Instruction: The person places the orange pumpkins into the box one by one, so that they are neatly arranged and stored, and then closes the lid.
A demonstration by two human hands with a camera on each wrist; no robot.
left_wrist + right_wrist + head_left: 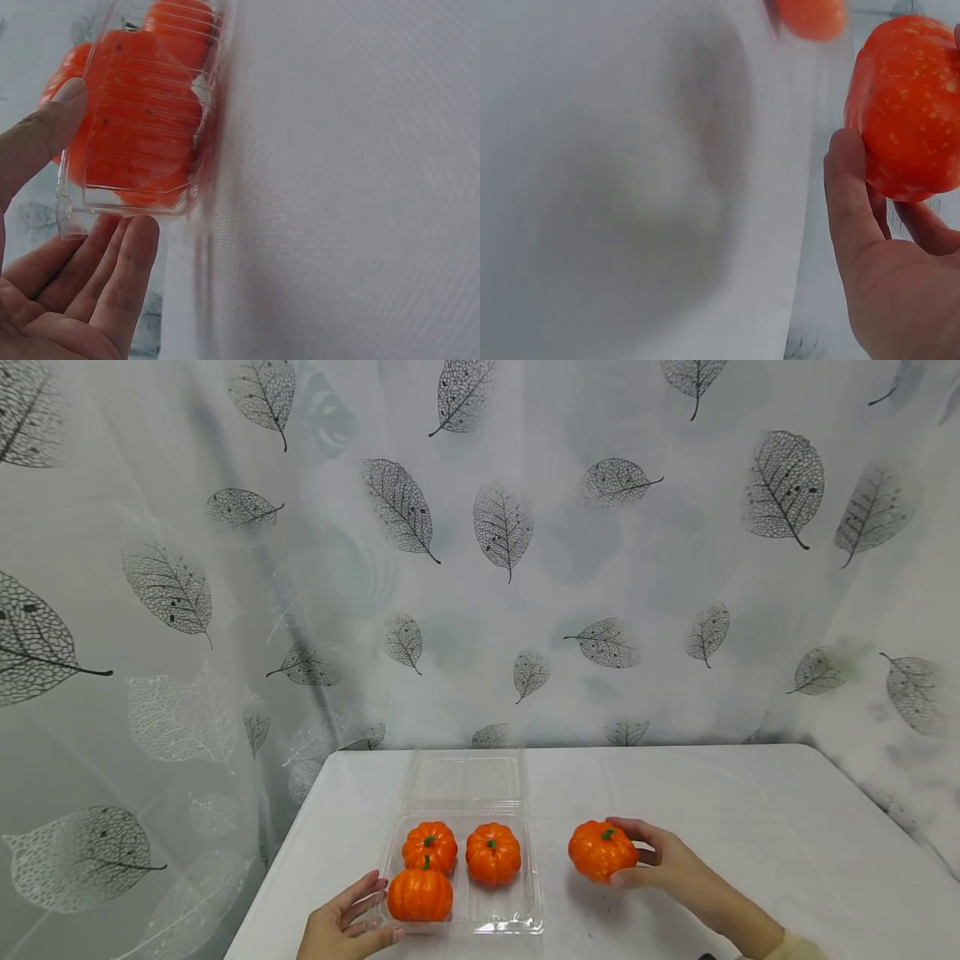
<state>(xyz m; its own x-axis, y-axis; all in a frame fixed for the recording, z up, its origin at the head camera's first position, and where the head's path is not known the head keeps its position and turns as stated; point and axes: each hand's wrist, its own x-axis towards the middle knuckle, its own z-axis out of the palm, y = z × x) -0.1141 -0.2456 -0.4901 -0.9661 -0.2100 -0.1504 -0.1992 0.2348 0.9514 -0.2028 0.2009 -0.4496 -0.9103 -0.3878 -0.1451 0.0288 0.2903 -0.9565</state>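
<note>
My right hand [660,858] grips a small orange toy pumpkin [602,852] with a green stem, its fingers behind and thumb in front. That pumpkin is held over the table, right of a clear plastic clamshell box [534,893]; the right wrist view shows its glossy, speckled side [911,105]. Three more pumpkins sit in the box: one back left [430,846], one on the right [492,855] and one front left [420,896]. At the box's front left corner rests my left hand [347,920], fingers extended along its side and thumb [56,124] near the rim.
The box's clear lid [465,779] lies folded back, flat on the white table [735,810]. A leaf-printed curtain [480,602] hangs behind the table and along its sides. A small dark object [707,957] shows at the bottom edge near my right forearm.
</note>
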